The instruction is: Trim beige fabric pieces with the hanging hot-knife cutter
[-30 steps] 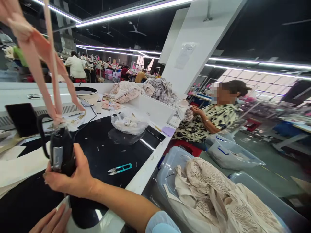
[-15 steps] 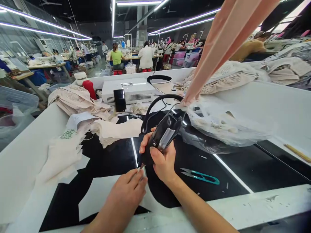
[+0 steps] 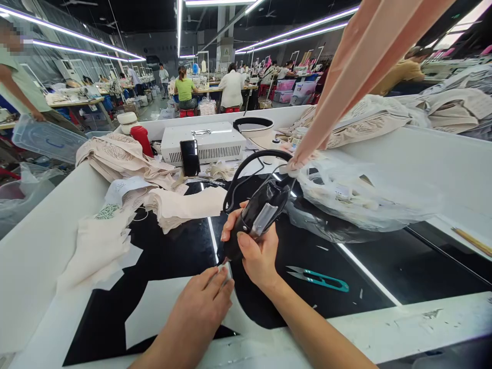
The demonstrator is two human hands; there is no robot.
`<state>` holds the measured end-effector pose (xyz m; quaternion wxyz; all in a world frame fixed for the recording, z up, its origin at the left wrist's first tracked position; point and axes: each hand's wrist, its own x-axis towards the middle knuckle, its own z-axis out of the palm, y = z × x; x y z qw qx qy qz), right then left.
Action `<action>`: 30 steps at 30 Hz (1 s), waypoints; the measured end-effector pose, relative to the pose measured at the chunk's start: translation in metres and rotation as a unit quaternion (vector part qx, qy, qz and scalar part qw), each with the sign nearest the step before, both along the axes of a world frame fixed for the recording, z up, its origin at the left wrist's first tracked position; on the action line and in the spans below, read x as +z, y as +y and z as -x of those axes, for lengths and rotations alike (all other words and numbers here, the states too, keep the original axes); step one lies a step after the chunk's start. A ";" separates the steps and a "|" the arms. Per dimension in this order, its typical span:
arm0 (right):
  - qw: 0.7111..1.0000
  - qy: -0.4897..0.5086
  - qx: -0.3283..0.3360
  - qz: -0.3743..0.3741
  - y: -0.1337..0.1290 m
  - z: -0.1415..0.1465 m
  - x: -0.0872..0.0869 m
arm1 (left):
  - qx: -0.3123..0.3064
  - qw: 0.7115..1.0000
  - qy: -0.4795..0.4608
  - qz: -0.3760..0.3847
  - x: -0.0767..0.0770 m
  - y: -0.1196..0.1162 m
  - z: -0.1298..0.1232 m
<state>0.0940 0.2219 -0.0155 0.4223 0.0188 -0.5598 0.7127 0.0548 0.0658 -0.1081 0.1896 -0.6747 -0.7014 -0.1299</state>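
Note:
My right hand [image 3: 259, 253] is wrapped round a black hand-held power tool [image 3: 251, 215] with a cable, partly covered in clear plastic. The tool tilts, its tip pointing down at the tabletop near my left fingertips. My left hand [image 3: 202, 305] grips the edge of a white cut piece of fabric [image 3: 148, 307] right by that tip, its fingers close together and the thumb hidden. A pink fabric strip [image 3: 338, 87] hangs from above and is tied at the tool's upper end. Teal thread snips [image 3: 321, 279] lie to the right of my right hand.
Stacked cream fabric pieces [image 3: 184, 205] lie at the left. A clear plastic bag [image 3: 361, 195] of pieces sits at the right. Behind stand a phone [image 3: 189, 158], a white machine box [image 3: 203, 141] and a red object [image 3: 141, 141]. A pencil [image 3: 472, 241] rests far right.
A person carrying a clear plastic bin lid has come into view at the far left. My hands and the tool stay almost in the same place.

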 end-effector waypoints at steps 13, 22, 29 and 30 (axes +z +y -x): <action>0.999 -0.014 -0.027 -0.009 0.007 -0.012 0.014 | 0.018 1.000 -0.012 0.007 0.026 -0.004 0.015; 0.998 -0.035 -0.028 -0.035 0.015 -0.052 0.018 | 0.047 0.998 -0.012 -0.051 0.049 -0.010 0.028; 0.999 -0.014 -0.039 -0.017 0.013 -0.054 0.008 | -0.070 0.993 -0.090 -0.031 0.051 -0.002 -0.007; 0.999 -0.011 -0.036 -0.015 0.012 -0.054 0.007 | -0.071 0.993 -0.093 -0.025 0.050 -0.002 -0.008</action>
